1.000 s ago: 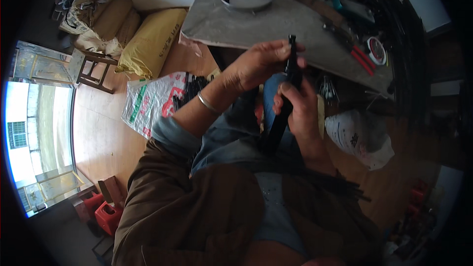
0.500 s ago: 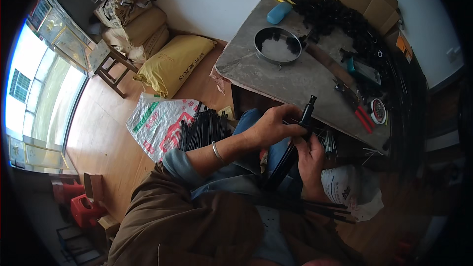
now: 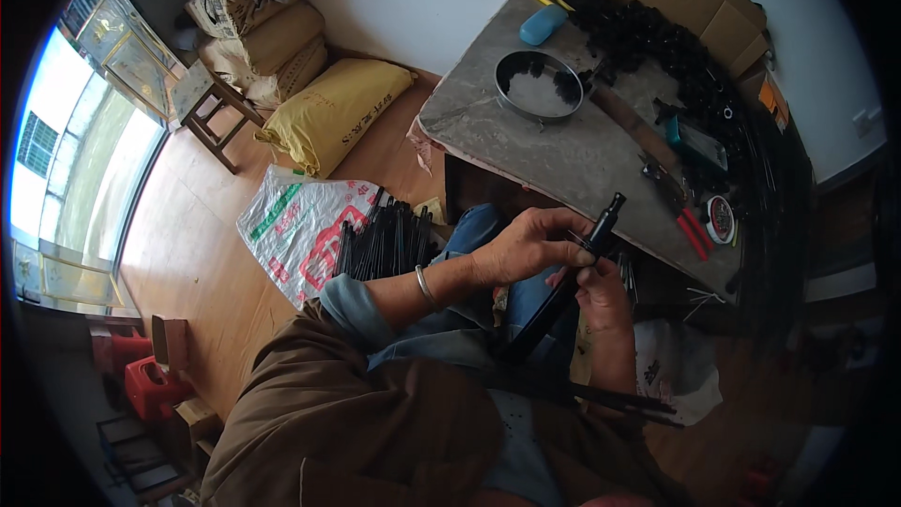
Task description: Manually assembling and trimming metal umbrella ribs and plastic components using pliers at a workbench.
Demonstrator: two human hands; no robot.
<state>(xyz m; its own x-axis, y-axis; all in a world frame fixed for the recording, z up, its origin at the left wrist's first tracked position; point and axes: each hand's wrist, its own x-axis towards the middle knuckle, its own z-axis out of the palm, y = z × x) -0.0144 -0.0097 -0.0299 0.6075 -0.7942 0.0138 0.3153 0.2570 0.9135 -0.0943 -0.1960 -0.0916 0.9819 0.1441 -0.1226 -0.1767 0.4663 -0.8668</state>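
A long black tube (image 3: 542,319) with a narrower stepped tip slants up from my lap. The fingers of my left hand (image 3: 527,246) pinch it just below the tip, with the thumb and forefinger pressed close together. Lower on the same tube, my right hand (image 3: 605,299) closes round it, its thumb up near my left fingertips. Any small part between the fingers is too small to make out. Across my lap lie several thin dark rods (image 3: 629,402). On the floor to the left, a bundle of black rods (image 3: 380,244) rests on a white printed sack (image 3: 286,225).
Ahead is a grey table (image 3: 479,99) with a pan (image 3: 539,115) of small black parts, a blue bottle (image 3: 543,24), red-handled pliers (image 3: 694,233), a round tin (image 3: 721,219) and a heap of black parts (image 3: 648,33). A yellow sack (image 3: 343,113) and stool (image 3: 216,113) stand left.
The tube's tip has tilted slightly to the right. My right hand has shifted a little, its thumb now higher against the tube by my left fingers. The whole view has turned slightly.
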